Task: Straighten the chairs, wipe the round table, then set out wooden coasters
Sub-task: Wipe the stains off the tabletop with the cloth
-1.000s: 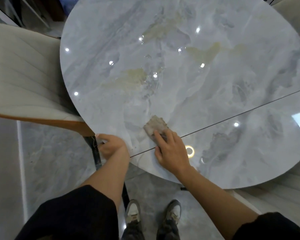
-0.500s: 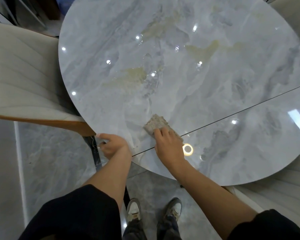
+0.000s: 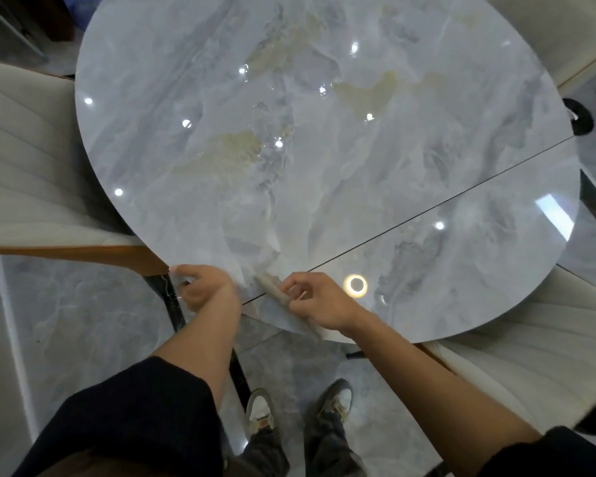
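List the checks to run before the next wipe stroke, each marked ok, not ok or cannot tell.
1. Cloth gripped by right hand: ok, pinched in its fingers.
2. Cloth flat on the round table: not ok, it stands on edge at the near rim.
3. Left hand steadying the rim: ok, it holds the edge.
4. Tabletop clean: cannot tell, glare and marbling hide it.
5. Left-side chair drawn up: ok, its seat reaches under the rim.

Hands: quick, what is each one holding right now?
Left hand: fingers curled over the round table edge, gripping it.
Right hand: pinches the cloth at the table's near edge.
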